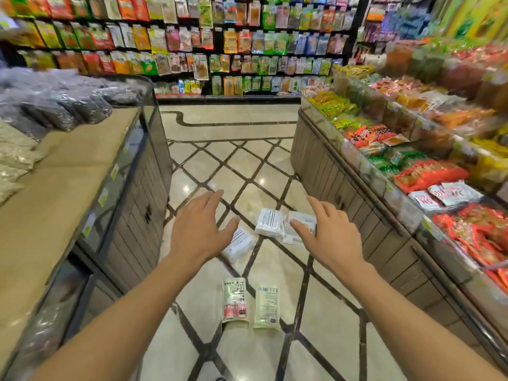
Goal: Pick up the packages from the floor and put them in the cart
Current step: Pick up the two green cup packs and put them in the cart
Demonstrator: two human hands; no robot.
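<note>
Five packages lie on the floor ahead of me. Three white ones cluster together: one just beyond my left hand, a second at its two o'clock, and a third touching the second, partly under my right fingers. Nearer me, at six o'clock from that cluster, a green-and-red pouch and a pale green pouch lie side by side. The floor is glossy cream tile crossed by dark diagonal lines. A display table with grey bags stands at nine o'clock, a snack-filled table at three, and a wall of hanging packets at twelve. My left hand and right hand reach forward, palms down, fingers spread, holding nothing.
</note>
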